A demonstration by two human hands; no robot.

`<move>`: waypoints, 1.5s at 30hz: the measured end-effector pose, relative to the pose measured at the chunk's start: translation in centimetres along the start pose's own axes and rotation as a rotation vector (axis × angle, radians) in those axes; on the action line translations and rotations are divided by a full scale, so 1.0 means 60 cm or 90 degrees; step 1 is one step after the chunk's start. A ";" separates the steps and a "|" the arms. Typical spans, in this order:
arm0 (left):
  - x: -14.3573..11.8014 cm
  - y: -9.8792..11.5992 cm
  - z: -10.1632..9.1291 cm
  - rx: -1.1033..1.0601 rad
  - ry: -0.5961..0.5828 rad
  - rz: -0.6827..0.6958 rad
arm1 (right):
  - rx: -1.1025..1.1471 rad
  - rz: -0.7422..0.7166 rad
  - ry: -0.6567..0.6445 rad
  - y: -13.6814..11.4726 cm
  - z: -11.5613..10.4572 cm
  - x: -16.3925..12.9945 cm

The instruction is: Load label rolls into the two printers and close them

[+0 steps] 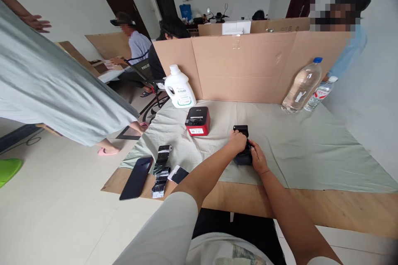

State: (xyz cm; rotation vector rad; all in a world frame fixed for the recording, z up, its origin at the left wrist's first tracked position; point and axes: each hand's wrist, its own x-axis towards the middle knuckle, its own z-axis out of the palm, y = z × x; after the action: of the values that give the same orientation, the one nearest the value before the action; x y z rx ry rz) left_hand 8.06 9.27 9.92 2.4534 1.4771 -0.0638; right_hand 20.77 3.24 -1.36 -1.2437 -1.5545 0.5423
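Head view: one small black device [243, 145] is held on the table [342, 211], mid-table on the pale green cloth [311, 149], by two hands. The left hand [238, 140] is laid over its far left corner, the right hand [257, 158] against its near right side, fingers of both clamped on it; most of the device is hidden by them. One red and black label printer [197, 121] is seen just left and farther off; its label cannot be read. One white jug [179, 87] is set far left, its print too small to read. Two clear bottles [302, 86] are leaned far right. One phone [137, 177] and one crumpled black ribbon roll [161, 170] are seen near left. Other people are partly cut off behind cardboard [248, 66].
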 end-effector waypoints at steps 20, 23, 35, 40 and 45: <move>-0.223 -0.367 -0.056 -0.525 -0.065 -0.239 | -0.155 -0.126 -0.056 0.005 0.000 0.000; -0.270 -0.408 -0.038 -0.357 -0.020 -0.281 | -0.159 -0.129 -0.057 0.001 0.000 0.002; -0.364 -0.370 -0.013 0.039 -0.040 -0.286 | -0.152 -0.121 -0.073 -0.002 -0.005 0.001; -0.401 -0.355 -0.033 0.070 -0.118 -0.289 | -0.140 -0.116 -0.065 -0.003 -0.001 -0.001; -0.390 -0.311 -0.096 -0.254 -0.281 -0.152 | -0.143 -0.112 -0.064 -0.013 0.003 -0.002</move>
State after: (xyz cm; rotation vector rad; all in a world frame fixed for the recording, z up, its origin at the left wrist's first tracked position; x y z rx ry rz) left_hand -19.99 -1.15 15.67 1.7996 1.4088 -0.3058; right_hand 20.25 2.92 -0.83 -1.2459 -1.8294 0.3276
